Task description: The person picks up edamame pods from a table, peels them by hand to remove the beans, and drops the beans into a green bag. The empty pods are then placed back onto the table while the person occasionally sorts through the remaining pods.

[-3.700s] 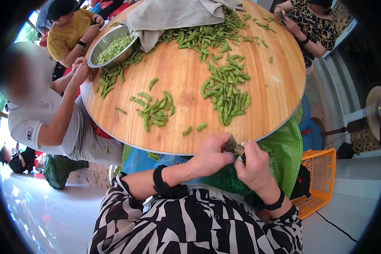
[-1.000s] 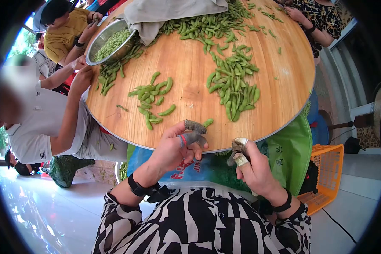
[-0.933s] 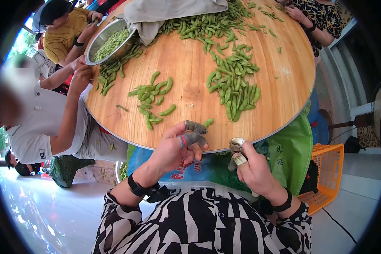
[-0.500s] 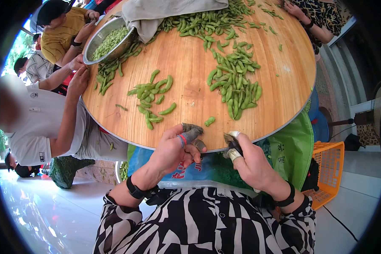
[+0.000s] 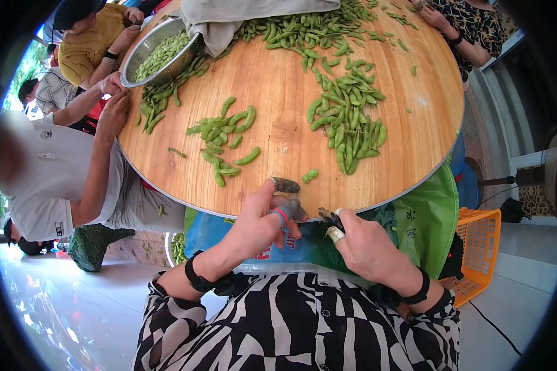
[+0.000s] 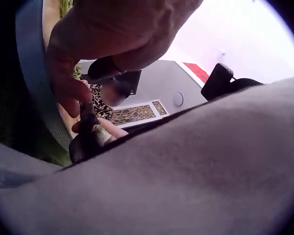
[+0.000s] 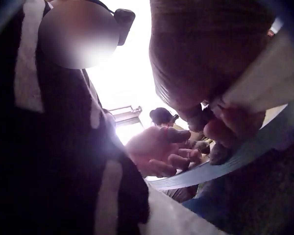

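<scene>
My left hand point(image 5: 266, 217) is held over the near edge of the round wooden table point(image 5: 278, 139), fingers loosely bent and nothing in them. Grey-brown covers wrap its thumb and forefinger, and a red band circles one cover. Just beyond the fingertips lies a single green soybean pod point(image 5: 310, 175). My right hand point(image 5: 372, 242) hovers at the same edge with thumb and forefinger loosely bent toward the left hand; worn white-and-dark finger covers point(image 5: 332, 224) are on them, and no pod shows there. In the right wrist view, the left hand point(image 7: 159, 152) faces the right hand's fingers across a small gap.
Pod piles point(image 5: 346, 120) lie right of centre, left point(image 5: 220, 133) and at the back beside a grey cloth point(image 5: 213, 25). A metal colander point(image 5: 161, 52) of shelled beans stands far left. People sit around. A green bag point(image 5: 424, 216) and orange crate point(image 5: 479, 247) are at right.
Earlier my hands were together at a finger cover; they have since parted. Over the last half second the right hand shifts slightly left and down toward the left hand, which stays nearly in place.
</scene>
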Demonstrator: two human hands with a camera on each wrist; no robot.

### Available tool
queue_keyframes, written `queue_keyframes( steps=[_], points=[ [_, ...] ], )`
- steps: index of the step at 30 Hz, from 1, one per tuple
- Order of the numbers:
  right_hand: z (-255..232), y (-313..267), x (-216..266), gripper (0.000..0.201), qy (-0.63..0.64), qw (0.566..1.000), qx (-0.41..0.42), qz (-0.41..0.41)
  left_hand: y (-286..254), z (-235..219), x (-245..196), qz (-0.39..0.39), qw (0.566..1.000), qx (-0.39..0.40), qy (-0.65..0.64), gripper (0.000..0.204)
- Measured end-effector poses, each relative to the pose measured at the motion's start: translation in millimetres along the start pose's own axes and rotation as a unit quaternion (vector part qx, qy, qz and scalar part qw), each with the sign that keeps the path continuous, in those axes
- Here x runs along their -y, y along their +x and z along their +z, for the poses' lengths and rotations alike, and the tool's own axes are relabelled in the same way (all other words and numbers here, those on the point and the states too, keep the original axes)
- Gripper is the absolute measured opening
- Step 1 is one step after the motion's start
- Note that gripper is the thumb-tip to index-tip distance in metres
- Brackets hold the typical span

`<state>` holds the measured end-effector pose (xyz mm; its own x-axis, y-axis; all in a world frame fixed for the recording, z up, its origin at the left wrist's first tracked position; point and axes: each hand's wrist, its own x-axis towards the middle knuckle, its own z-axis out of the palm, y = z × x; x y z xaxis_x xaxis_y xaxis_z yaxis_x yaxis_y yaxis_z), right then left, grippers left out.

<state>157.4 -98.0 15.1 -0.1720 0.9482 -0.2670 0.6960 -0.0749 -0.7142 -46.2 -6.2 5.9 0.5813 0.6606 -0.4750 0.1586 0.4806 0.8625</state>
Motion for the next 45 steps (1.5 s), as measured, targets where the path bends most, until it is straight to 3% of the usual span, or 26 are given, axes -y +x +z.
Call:
queue_keyframes(
  steps=[10,19,21,27,37,39,43,45],
  points=[
    [6.8,4.2,4.0,0.020,-0.059,0.998,0.000,-0.017,-0.3,-0.1,-8.2,-0.018,0.999,0.019,0.027,0.029],
    [4.2,11.2,11.1,0.020,-0.091,0.996,0.017,0.007,1.8,-3.1,-7.0,-0.021,0.999,0.013,0.042,0.027],
    [4.0,13.3,12.3,0.021,-0.097,0.995,0.021,0.011,5.3,-10.2,-4.3,-0.053,0.997,0.045,0.021,0.030],
    [-3.1,20.6,19.5,0.021,-0.118,0.991,0.052,0.033,6.2,-6.6,-17.6,-0.080,0.996,0.037,0.026,0.031],
    [-6.6,26.0,30.2,0.021,-0.160,0.982,0.088,0.047,5.4,-7.2,-25.5,-0.076,0.994,0.057,0.051,0.030],
    [-2.4,24.9,31.7,0.019,-0.199,0.976,0.074,0.035,6.4,-10.0,-24.3,-0.055,0.994,0.069,0.058,0.046],
    [0.7,22.7,29.0,0.016,-0.224,0.972,0.076,0.010,10.6,-8.5,-24.8,-0.065,0.994,0.058,0.067,0.046],
    [3.1,20.1,26.6,0.014,-0.243,0.968,0.065,-0.005,9.2,-7.0,-27.6,-0.076,0.992,0.047,0.089,0.027]
  ],
)
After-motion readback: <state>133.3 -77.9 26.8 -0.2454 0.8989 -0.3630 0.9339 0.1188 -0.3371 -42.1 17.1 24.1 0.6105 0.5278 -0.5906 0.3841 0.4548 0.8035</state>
